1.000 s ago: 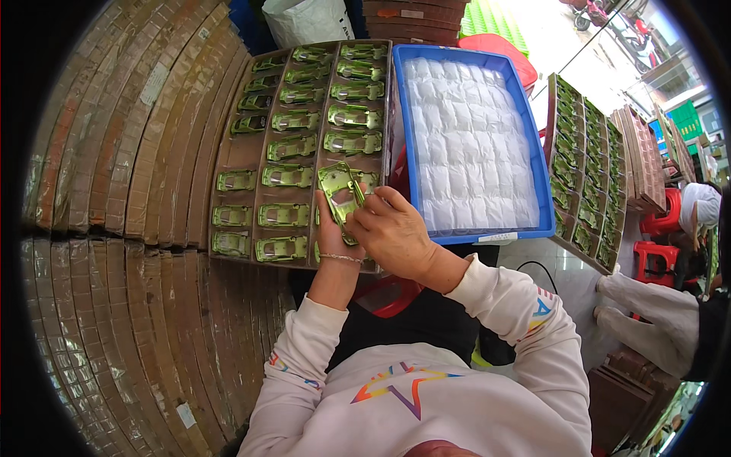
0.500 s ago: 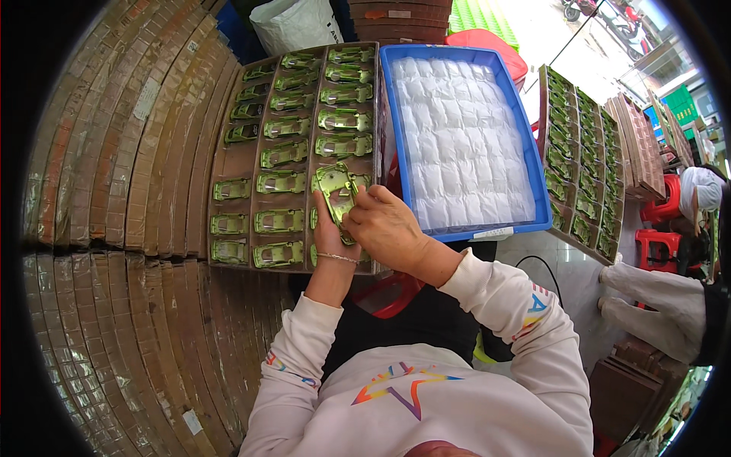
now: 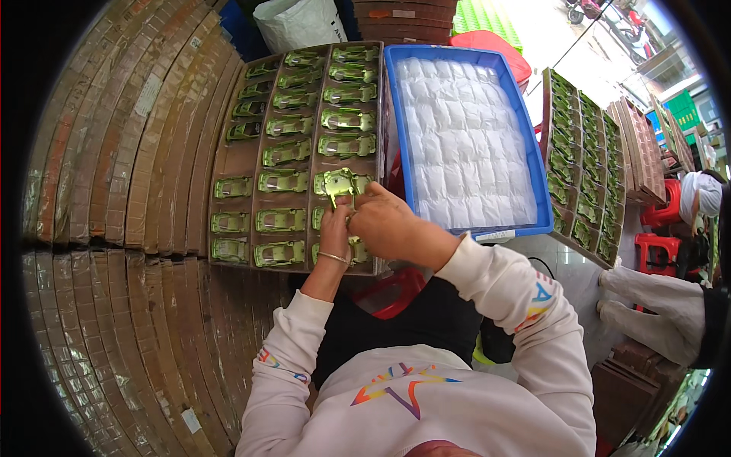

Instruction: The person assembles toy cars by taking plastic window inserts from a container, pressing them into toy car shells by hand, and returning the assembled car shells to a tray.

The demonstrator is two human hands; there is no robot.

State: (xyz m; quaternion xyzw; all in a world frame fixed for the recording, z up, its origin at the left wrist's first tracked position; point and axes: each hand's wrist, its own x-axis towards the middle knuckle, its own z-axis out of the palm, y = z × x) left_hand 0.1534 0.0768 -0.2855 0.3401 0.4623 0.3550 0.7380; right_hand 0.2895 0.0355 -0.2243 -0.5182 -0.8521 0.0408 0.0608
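A green toy car body shell (image 3: 333, 183), with cut-out openings, is held over the right column of a cardboard tray (image 3: 232, 164). My left hand (image 3: 335, 232) is closed on its near edge from below. The fingers of my right hand (image 3: 390, 227) are bent at the shell's right end; their tips are partly hidden, and they seem to pinch it. More green car shells (image 3: 282, 182) lie in three columns in the tray, spaced by dividers. Some shells at the far left look darker. My hands cover part of the near right column.
Right of the tray stands a blue plastic crate (image 3: 545, 217) with white padded sheeting (image 3: 464, 145). Stacked cardboard trays (image 3: 114, 137) fill the left side. Another tray of green shells (image 3: 582, 164) stands further right. A red stool (image 3: 392, 293) is below; a person (image 3: 662, 305) is at far right.
The car shell has turned from lengthwise to crosswise. My left hand has moved slightly right and nearer, its fingers now at the shell's near edge; my right hand stays at the shell's right side.
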